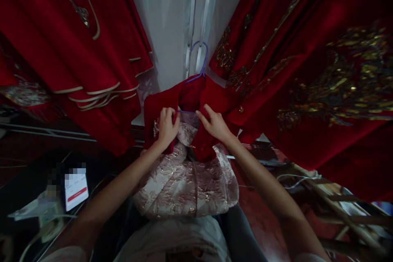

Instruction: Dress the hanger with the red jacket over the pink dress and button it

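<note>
A short red jacket (215, 94) hangs on a purple wire hanger (203, 63), its front apart at the middle. Beneath it is a pale pink brocade garment (172, 188) with a shiny raised pattern, spread over my lap. My left hand (167, 127) has its fingers closed on the jacket's left front edge. On the other side, my right hand (213, 123) pinches the jacket's right front edge between thumb and fingers. Between the hands show the hanger's lower bar and a greyish lining.
Red garments with pale piping (101, 69) hang at the left. More red garments with gold sequin embroidery (337, 82) hang at the right. A lit phone (76, 190) and a power strip (50, 221) lie on a dark surface. A wooden rack (340, 208) stands lower right.
</note>
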Motion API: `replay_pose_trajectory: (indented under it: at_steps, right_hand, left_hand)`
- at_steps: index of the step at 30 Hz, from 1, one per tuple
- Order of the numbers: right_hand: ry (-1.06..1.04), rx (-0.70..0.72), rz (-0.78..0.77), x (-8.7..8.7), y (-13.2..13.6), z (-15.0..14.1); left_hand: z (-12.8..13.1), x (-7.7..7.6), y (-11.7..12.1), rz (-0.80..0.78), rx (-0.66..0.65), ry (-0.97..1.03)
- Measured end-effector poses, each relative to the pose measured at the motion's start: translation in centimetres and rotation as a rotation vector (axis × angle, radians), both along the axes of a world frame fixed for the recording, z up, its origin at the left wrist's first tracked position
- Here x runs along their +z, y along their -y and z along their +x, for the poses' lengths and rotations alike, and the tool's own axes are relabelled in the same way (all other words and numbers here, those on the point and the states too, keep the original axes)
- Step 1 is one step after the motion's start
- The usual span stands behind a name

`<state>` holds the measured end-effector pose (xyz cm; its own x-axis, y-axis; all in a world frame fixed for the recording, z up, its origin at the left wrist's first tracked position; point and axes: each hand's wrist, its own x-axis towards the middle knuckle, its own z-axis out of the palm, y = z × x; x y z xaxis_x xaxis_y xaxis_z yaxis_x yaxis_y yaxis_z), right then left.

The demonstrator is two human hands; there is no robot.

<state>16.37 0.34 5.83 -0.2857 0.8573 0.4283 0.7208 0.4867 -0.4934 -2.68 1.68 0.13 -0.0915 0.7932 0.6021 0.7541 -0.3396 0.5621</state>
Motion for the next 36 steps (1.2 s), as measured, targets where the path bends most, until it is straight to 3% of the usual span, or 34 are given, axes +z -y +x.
replay_pose_trajectory:
  at_steps: [2,5,9,13,17,21,26,32,36]
  right_hand:
    - [0.028,0.023,-0.025,-0.7,0.0,-0.6]
    - [-0.055,0.093,-0.045,-1.3,-0.1,-1.3]
    - [-0.209,0.109,-0.044,-1.7,0.3,-1.4]
    - [-0.388,0.012,0.025,-2.4,0.8,-1.7]
    - [-0.541,-0.094,0.114,-3.4,0.5,-2.1]
    - [-0.558,0.005,0.093,-3.6,0.2,-1.8]
    - [-0.467,0.056,0.049,-3.7,0.3,-1.8]
    - [-0.569,0.071,0.117,-3.6,0.2,-2.6]
    - [-0.481,0.184,0.091,-2.9,0.3,-2.2]
  left_hand:
    - [1.5,-0.4,-0.2,-0.024,-0.151,0.118]
    - [3.1,0.4,-0.6,-0.041,-0.31,0.296]
    - [3.6,1.4,-0.2,-0.073,-0.425,0.468]
    - [3.2,0.3,0.6,-0.131,-0.536,0.484]
    - [2.3,-0.6,0.6,-0.149,-0.482,0.424]
    - [0.9,-0.1,0.3,-0.113,-0.422,0.358]
    - [-0.2,0.7,-0.3,-0.192,-0.438,0.311]
    - [-1.1,0.1,-0.7,-0.238,-0.367,0.351]
    - [-2.0,0.0,-0.9,-0.222,-0.3,0.279]
